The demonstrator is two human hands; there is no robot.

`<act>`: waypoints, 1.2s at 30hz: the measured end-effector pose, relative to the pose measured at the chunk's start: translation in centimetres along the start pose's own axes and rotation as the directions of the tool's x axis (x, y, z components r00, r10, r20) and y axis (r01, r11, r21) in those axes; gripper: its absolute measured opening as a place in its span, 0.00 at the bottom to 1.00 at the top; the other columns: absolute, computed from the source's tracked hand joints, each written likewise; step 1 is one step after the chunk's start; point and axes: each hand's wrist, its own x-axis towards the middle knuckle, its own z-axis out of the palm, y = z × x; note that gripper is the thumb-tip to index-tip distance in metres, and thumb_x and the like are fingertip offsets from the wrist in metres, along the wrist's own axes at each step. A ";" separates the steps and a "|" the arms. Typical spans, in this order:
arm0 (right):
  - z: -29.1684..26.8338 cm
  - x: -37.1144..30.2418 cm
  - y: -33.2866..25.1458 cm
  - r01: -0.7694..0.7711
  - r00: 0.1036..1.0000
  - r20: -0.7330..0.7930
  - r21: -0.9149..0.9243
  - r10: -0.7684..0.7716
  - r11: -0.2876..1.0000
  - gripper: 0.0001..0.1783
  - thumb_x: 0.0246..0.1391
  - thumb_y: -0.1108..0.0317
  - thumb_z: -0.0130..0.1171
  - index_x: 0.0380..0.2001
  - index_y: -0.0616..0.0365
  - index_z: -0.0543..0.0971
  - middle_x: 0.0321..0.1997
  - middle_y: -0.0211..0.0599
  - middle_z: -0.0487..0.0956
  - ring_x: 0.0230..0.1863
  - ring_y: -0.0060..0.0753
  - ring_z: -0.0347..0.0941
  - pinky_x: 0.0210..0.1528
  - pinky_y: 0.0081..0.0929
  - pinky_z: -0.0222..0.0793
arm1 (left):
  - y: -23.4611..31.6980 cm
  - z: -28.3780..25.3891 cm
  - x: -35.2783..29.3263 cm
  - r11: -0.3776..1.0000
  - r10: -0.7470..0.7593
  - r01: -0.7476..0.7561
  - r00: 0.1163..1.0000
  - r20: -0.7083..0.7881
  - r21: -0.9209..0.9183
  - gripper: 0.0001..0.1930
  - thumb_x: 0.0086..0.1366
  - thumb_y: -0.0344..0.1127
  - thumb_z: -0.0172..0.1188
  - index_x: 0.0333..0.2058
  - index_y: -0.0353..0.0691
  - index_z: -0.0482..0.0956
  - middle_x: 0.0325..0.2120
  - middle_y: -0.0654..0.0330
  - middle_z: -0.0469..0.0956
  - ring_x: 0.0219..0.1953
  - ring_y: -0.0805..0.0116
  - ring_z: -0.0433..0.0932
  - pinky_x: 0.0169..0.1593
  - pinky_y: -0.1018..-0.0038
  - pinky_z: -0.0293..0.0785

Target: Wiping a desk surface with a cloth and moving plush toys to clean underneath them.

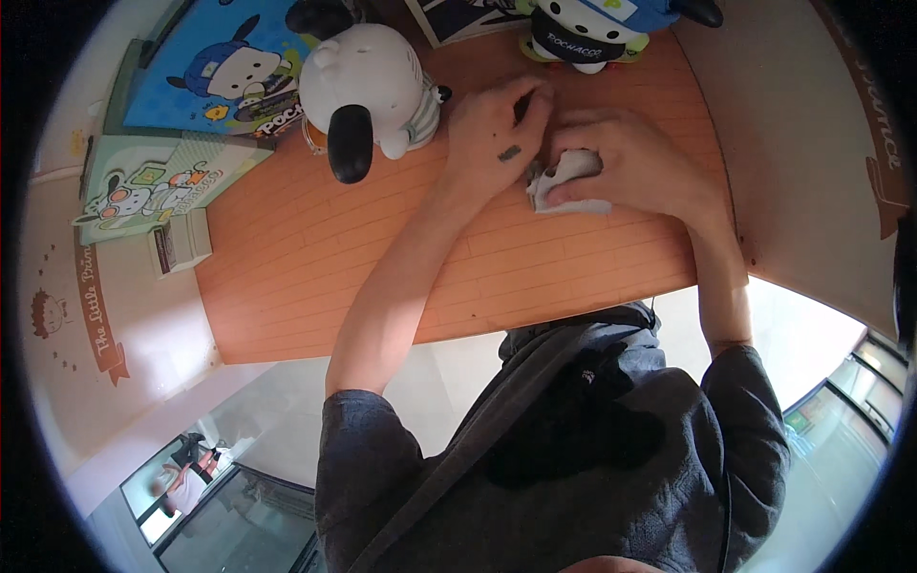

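Note:
My right hand [635, 158] is closed around a crumpled white tissue [578, 181], low over the orange wood-patterned shelf [382, 258]. Just left of it, my left hand [497, 124] has its fingers curled in. A dark patch shows between its thumb and fingers, and I cannot make out what they hold, if anything. A small dark grey mark is on the back of that hand. Close by on the left stands a white dog figurine [368, 81] with black ears. Beyond my hands is a second dog figurine [587, 33] with a blue cap and black top.
A blue picture board [215, 72] and a pale green character card [153, 186] stand at the left, by a small white box [181, 244]. Printed side walls [802, 134] enclose the shelf. Behind the figurines is a framed picture [458, 19].

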 end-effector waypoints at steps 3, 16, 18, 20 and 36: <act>-1.0 0.1 -0.1 -0.067 0.998 0.022 -0.007 0.067 0.998 0.17 0.51 0.66 0.80 0.42 0.56 0.86 0.45 0.33 0.87 0.39 0.39 0.79 0.47 0.31 0.74 | -0.3 0.1 -0.1 1.000 0.007 -0.007 1.000 -0.017 0.015 0.13 0.77 0.36 0.61 0.49 0.35 0.89 0.37 0.57 0.91 0.32 0.64 0.81 0.38 0.70 0.77; -2.0 -0.7 1.2 -0.014 0.984 -0.174 0.085 0.029 0.996 0.25 0.48 0.66 0.84 0.48 0.53 0.84 0.46 0.30 0.86 0.38 0.37 0.78 0.44 0.32 0.72 | -0.1 0.2 0.0 1.000 -0.010 0.009 1.000 -0.027 -0.012 0.11 0.73 0.37 0.62 0.45 0.39 0.90 0.35 0.54 0.91 0.30 0.51 0.83 0.35 0.62 0.77; -2.2 -0.6 0.9 -0.073 0.980 -0.186 -0.011 0.070 0.997 0.21 0.48 0.65 0.83 0.44 0.53 0.85 0.42 0.30 0.86 0.36 0.36 0.77 0.42 0.32 0.71 | -0.3 0.2 0.0 1.000 -0.009 0.009 1.000 -0.023 -0.025 0.12 0.75 0.36 0.61 0.46 0.36 0.90 0.35 0.56 0.90 0.30 0.59 0.81 0.36 0.68 0.76; -2.4 -0.5 0.7 -0.134 0.973 -0.202 -0.107 0.110 0.985 0.18 0.49 0.64 0.83 0.40 0.54 0.85 0.39 0.30 0.86 0.33 0.36 0.76 0.40 0.32 0.71 | -0.3 0.3 0.0 0.999 -0.008 0.007 1.000 -0.018 -0.038 0.13 0.77 0.36 0.61 0.48 0.34 0.89 0.35 0.58 0.90 0.30 0.67 0.79 0.37 0.73 0.75; -2.5 -0.6 0.7 -0.355 0.930 -0.085 0.044 0.357 0.934 0.10 0.53 0.65 0.80 0.32 0.58 0.89 0.26 0.30 0.84 0.24 0.32 0.71 0.35 0.28 0.69 | 2.1 -1.8 -0.6 0.975 0.220 -0.221 0.968 0.120 -0.004 0.10 0.72 0.38 0.69 0.43 0.37 0.90 0.40 0.65 0.82 0.36 0.68 0.76 0.40 0.74 0.73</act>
